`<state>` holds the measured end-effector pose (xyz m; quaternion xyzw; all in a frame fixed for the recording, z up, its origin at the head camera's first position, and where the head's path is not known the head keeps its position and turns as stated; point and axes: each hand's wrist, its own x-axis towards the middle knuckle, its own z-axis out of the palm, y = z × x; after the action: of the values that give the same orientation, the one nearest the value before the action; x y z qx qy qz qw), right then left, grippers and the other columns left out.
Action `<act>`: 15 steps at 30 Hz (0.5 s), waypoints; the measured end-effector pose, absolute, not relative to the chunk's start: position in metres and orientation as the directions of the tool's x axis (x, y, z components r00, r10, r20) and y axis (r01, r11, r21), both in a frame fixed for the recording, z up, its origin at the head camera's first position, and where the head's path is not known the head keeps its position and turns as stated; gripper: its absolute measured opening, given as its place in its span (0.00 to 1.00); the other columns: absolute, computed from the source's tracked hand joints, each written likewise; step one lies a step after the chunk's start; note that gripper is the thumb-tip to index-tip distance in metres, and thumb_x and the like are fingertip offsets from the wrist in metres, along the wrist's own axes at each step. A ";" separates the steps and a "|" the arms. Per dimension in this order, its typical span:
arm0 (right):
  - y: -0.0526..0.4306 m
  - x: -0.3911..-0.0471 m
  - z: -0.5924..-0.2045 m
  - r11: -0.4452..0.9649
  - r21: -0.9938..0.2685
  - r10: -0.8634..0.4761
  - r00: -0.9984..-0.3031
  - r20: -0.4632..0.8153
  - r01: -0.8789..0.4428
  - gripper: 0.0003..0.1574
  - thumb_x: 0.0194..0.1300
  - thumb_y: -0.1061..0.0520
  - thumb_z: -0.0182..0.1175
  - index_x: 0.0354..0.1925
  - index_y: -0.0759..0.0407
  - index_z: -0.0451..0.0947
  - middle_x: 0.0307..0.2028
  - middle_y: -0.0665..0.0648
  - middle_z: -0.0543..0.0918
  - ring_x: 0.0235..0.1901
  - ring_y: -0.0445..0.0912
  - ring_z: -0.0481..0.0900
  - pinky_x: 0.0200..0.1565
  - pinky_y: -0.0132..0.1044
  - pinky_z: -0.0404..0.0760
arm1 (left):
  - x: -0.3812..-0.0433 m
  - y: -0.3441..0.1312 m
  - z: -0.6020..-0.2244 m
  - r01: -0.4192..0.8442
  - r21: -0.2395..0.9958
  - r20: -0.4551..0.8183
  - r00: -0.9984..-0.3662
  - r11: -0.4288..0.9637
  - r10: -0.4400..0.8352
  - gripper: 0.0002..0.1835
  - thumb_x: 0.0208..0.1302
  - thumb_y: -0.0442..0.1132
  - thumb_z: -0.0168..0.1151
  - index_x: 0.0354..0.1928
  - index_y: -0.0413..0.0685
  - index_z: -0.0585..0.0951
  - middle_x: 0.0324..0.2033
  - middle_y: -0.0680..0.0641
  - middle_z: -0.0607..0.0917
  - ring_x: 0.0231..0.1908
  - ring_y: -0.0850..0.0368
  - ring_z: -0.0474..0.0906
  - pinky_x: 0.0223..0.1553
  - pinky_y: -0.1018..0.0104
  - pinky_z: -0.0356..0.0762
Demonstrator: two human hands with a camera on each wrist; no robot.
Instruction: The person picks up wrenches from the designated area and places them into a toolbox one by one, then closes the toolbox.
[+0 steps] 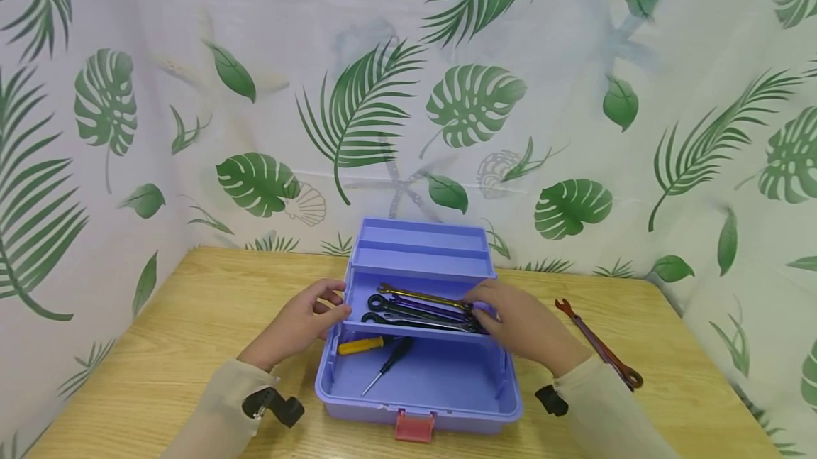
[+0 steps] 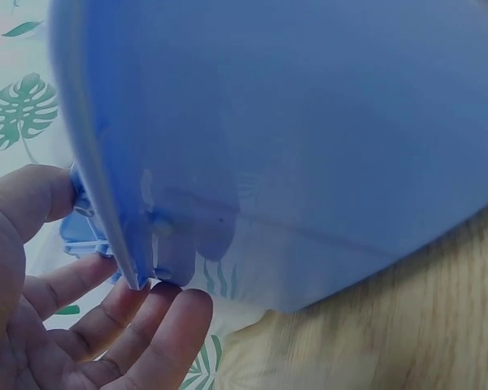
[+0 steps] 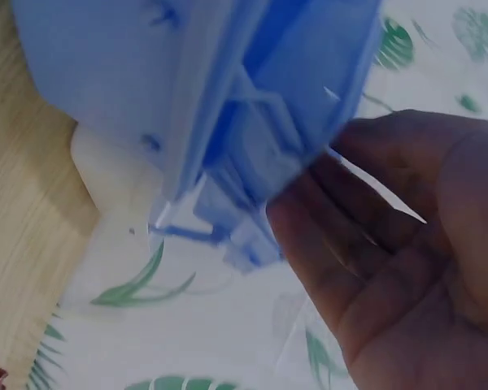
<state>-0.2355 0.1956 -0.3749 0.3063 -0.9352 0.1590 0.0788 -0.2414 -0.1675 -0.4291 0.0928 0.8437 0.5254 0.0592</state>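
A lavender-blue toolbox [image 1: 421, 408] stands unfolded on the table, its tiers stepped up toward the back. Several wrenches [image 1: 424, 296], one gold and others dark, purple and silver, lie in the middle tray [image 1: 364, 281]. My left hand [image 1: 313, 313] grips that tray's left side; the left wrist view has the thumb and fingers [image 2: 167, 341] about the edge and hinge parts. At the right end my right hand [image 1: 513, 317] holds the tray's side between thumb and fingers [image 3: 309, 244], covering some wrench ends. A yellow-handled screwdriver [image 1: 360, 345] and a black-handled screwdriver [image 1: 392, 360] lie in the base.
A red wrench [image 1: 600, 342] lies on the wooden table [image 1: 210, 317] to the right, with a purple one partly beneath it. Behind the toolbox hangs a leaf-patterned cloth [image 1: 396, 140]. The base has a pink latch [image 1: 415, 427] at its front.
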 end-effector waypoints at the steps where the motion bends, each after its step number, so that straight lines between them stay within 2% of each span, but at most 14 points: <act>1: 0.202 -0.233 -0.374 0.768 -0.262 -0.523 -0.808 0.271 -0.584 0.11 0.72 0.63 0.63 0.50 0.58 0.86 0.47 0.53 0.87 0.46 0.49 0.86 0.47 0.48 0.86 | -0.241 -0.167 -0.429 0.094 0.897 -0.003 -0.976 0.431 0.219 0.24 0.73 0.48 0.65 0.66 0.48 0.75 0.51 0.44 0.81 0.45 0.51 0.81 0.38 0.59 0.88; 5: 0.229 -0.225 -0.374 0.819 -0.323 -0.371 -0.867 0.332 -0.474 0.11 0.74 0.61 0.61 0.51 0.59 0.86 0.45 0.54 0.88 0.40 0.47 0.86 0.41 0.46 0.86 | -0.241 -0.167 -0.429 0.097 0.897 -0.003 -0.974 0.430 0.226 0.25 0.73 0.48 0.65 0.66 0.47 0.75 0.52 0.44 0.81 0.45 0.51 0.81 0.38 0.59 0.88; 10: 0.265 -0.220 -0.384 0.891 -0.366 -0.171 -0.946 0.276 -0.268 0.23 0.74 0.58 0.58 0.62 0.67 0.76 0.53 0.67 0.83 0.47 0.59 0.84 0.47 0.57 0.84 | -0.240 -0.168 -0.429 0.103 0.898 0.001 -0.973 0.427 0.232 0.24 0.73 0.47 0.65 0.66 0.47 0.75 0.52 0.43 0.81 0.46 0.50 0.81 0.39 0.59 0.87; 13: 0.282 -0.221 -0.393 0.911 -0.361 -0.121 -0.967 0.225 -0.199 0.25 0.73 0.57 0.59 0.62 0.71 0.75 0.53 0.71 0.82 0.48 0.63 0.83 0.47 0.61 0.82 | -0.240 -0.168 -0.430 0.101 0.897 0.000 -0.973 0.430 0.230 0.25 0.73 0.48 0.65 0.66 0.48 0.76 0.53 0.43 0.81 0.46 0.50 0.81 0.39 0.59 0.87; 15: 0.291 -0.222 -0.398 0.915 -0.360 -0.118 -0.973 0.200 -0.185 0.24 0.72 0.56 0.60 0.59 0.71 0.77 0.50 0.71 0.83 0.46 0.62 0.83 0.45 0.61 0.81 | -0.240 -0.168 -0.431 0.103 0.896 0.000 -0.973 0.432 0.231 0.25 0.73 0.48 0.65 0.66 0.48 0.76 0.52 0.43 0.81 0.45 0.50 0.81 0.38 0.59 0.87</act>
<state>-0.2216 0.2911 -0.3980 0.0777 -0.9745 0.1915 0.0876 -0.2402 -0.1683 -0.4305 0.0987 0.8439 0.5238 0.0612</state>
